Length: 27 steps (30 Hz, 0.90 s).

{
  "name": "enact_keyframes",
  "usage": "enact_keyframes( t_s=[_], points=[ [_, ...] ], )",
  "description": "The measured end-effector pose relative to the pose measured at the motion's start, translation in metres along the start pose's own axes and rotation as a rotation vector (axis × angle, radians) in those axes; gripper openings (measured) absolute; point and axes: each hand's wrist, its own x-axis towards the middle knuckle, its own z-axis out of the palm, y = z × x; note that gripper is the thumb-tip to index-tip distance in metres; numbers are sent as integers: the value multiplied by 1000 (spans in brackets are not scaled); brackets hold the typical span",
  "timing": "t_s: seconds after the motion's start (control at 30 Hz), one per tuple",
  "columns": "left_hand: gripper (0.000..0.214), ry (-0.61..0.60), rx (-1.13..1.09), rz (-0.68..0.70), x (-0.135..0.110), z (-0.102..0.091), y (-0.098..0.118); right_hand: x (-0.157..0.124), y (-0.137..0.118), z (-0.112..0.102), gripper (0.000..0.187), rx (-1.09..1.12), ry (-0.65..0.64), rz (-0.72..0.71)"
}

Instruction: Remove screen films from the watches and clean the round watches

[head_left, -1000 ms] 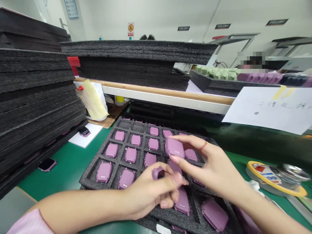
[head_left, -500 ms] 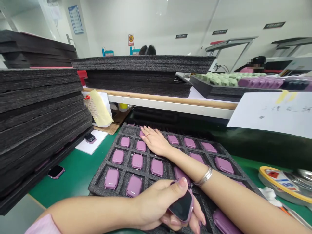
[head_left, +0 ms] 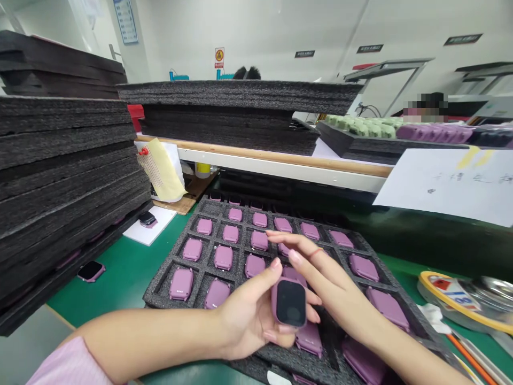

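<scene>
My left hand (head_left: 252, 315) holds a purple watch body (head_left: 288, 302) with its black screen facing up, just above the near edge of a black foam tray (head_left: 160, 286). The tray's cells hold several purple watch bodies (head_left: 223, 257) lying face down. My right hand (head_left: 320, 278) reaches in from the right, fingers stretched out and apart, its fingertips beside the held watch body and over the tray's middle cells. Nothing is in the right hand.
Tall stacks of black foam sheets (head_left: 60, 160) stand at the left and on a shelf (head_left: 240, 107) behind. Two loose watch bodies (head_left: 91, 270) lie on the green mat and on a white card (head_left: 148, 219). A tape roll (head_left: 460, 299) sits at right. Another person sits far back.
My right hand has pulled back from the tray's far cells to beside the held watch body. My left hand has lifted and turned the watch body so its screen faces up.
</scene>
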Motion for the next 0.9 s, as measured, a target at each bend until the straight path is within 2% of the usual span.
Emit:
enact_keyframes(
  t_s=[0.07, 0.17, 0.27, 0.37, 0.47, 0.63, 0.7, 0.8, 0.9],
  points=[
    [54, 49, -75, 34, 0, -1, 1, -9, -11, -4, 34, -4, 44, -147],
    [50, 88, -140, 70, 0, -1, 2, -15, -19, -6, 37, -133, 5, -347],
    [45, 73, -178, 83, 1, -1, 3, -17, -19, -4, 17, -231, -2, -418],
    [44, 62, -188, 80, 1, 0, 3, -17, -21, -2, 10, -240, 23, -449],
    [43, 71, -177, 87, 0, 1, 2, -15, -26, -4, 7, -177, 99, -397],
    [57, 82, -97, 31, -2, 0, 2, -13, -27, -11, 17, 204, 417, -39],
    [58, 91, -87, 25, -3, 0, 3, -14, -25, -13, 17, 322, 468, 58],
    [58, 85, -81, 15, -2, 0, 3, -20, -24, -13, 7, 315, 452, 71],
    [59, 82, -93, 14, -2, -1, 3, -27, -26, -12, 13, 166, 419, -35]
  ],
)
